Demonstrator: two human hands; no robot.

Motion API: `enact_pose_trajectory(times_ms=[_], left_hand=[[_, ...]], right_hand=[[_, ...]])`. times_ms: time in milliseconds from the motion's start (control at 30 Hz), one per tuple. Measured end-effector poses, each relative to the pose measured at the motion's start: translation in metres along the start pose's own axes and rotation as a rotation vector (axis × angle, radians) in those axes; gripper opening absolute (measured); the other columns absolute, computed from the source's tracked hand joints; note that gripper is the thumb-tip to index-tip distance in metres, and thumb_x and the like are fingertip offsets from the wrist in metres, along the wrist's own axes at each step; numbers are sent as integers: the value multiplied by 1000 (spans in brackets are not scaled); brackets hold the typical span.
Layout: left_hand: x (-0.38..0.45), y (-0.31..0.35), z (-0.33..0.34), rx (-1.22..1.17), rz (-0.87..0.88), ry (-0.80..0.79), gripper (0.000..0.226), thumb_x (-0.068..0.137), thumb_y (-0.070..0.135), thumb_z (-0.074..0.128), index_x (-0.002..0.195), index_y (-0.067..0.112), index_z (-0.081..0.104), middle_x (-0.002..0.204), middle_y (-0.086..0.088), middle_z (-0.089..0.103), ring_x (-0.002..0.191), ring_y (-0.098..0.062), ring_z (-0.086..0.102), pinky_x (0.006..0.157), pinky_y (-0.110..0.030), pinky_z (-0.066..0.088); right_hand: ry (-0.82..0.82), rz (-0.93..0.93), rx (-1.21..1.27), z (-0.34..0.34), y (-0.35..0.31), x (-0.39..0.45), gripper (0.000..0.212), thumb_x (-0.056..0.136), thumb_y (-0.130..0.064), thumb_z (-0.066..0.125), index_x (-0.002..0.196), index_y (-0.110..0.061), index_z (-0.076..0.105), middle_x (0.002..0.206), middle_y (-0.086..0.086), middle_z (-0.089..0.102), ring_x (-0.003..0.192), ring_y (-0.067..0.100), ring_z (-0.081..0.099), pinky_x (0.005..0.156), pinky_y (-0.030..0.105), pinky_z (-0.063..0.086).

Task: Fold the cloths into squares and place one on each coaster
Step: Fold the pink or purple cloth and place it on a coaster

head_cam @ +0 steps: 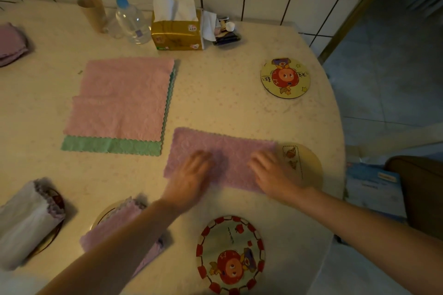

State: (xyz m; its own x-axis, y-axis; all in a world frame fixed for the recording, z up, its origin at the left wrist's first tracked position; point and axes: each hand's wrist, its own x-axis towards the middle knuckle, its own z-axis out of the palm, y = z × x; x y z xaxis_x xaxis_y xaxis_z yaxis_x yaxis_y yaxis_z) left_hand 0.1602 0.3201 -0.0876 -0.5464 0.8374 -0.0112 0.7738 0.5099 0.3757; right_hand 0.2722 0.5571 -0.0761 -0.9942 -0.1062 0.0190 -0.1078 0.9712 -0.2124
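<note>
Two flat, open hands, left [191, 175] and right [271, 172], press a purple cloth [223, 151] overlapping a coaster [309, 163].

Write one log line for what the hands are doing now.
left hand + right hand: flat on purple cloth | cloth: half-folded | red-rimmed coaster: bare

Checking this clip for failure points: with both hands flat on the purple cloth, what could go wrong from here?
1. The purple cloth is a long rectangle whose right end overlaps a coaster; sliding it may drag that coaster toward the table edge.
2. The left hand and right hand look motion-blurred, so the next fold may land uneven, not square.
3. The pink cloth and green cloth lie close by and could be disturbed.
</note>
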Motion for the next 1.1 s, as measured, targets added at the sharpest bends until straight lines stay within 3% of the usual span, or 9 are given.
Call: enact_pose_trajectory(times_ms=[100, 267, 400, 500, 600, 733, 867, 1033, 1100], left_hand=[[-31, 9, 23, 124, 118, -205, 60, 98, 41, 38, 152, 23, 17, 161, 3, 6, 148, -21, 2, 119, -40, 10], [-55, -12, 28, 185, -66, -255, 63, 98, 47, 31, 152, 30, 3, 161, 4, 3, 148, -24, 1, 116, -40, 6], [-69, -19, 21, 174, -196, -223, 60, 98, 49, 22, 152, 28, 8, 160, 3, 4, 147, -21, 5, 117, -35, 4], [-72, -20, 16, 119, -288, -200, 62, 95, 53, 10, 151, 30, 4, 158, 7, -4, 146, -17, -8, 115, -26, -8], [-69, -13, 15, 109, -326, -187, 67, 90, 54, 5, 152, 27, 5, 158, 5, -4, 145, -17, -10, 115, -24, -11], [-58, 8, 20, 140, -417, -177, 64, 96, 42, 31, 153, 20, 11, 160, -2, 3, 147, -24, -5, 120, -38, 3], [-48, 55, 28, 58, -178, -124, 70, 92, 39, 49, 152, 25, 16, 159, 3, 15, 147, -20, 7, 119, -41, 16], [-62, 86, 33, -39, -87, -78, 55, 87, 42, 42, 137, 20, 49, 141, -1, 51, 132, -23, 46, 104, -46, 44], [-79, 78, 37, -31, -26, -128, 53, 85, 39, 46, 133, 19, 54, 138, -2, 54, 128, -24, 50, 99, -46, 47]], right_hand=[[-150, -258, -58, 13, -10, -26, 46, 78, -6, 59, 124, -10, 53, 125, 5, 56, 115, 22, 52, 93, 35, 50], [-232, -296, -173, 18, -1, -39, 58, 79, -5, 46, 137, -5, 44, 139, 11, 49, 128, 26, 47, 104, 39, 42], [-259, -302, -241, 24, -4, -39, 54, 84, -9, 45, 137, -1, 41, 139, 16, 48, 127, 31, 48, 101, 43, 44], [-265, -291, -270, 23, -9, -36, 47, 88, -13, 36, 132, 0, 46, 131, 16, 54, 118, 32, 53, 93, 42, 49], [-221, -290, -238, 11, -12, -31, 51, 77, -8, 60, 127, -3, 51, 118, 12, 58, 102, 27, 55, 76, 37, 53], [-228, -209, -116, -14, -17, -24, 65, 57, 8, 75, 117, -8, 54, 107, 7, 56, 93, 22, 54, 68, 28, 53], [-210, -158, 124, -28, -47, -38, 61, 77, 4, 62, 129, -16, 40, 113, 4, 50, 91, 15, 54, 57, 19, 51], [-197, -368, 252, -40, -82, -61, 24, 93, -18, 47, 115, -14, 55, 110, 1, 54, 94, 10, 49, 84, 28, 50], [-155, -419, 123, -33, -74, -59, 28, 93, -18, 44, 115, -9, 57, 113, 3, 58, 100, 9, 48, 89, 22, 46]])
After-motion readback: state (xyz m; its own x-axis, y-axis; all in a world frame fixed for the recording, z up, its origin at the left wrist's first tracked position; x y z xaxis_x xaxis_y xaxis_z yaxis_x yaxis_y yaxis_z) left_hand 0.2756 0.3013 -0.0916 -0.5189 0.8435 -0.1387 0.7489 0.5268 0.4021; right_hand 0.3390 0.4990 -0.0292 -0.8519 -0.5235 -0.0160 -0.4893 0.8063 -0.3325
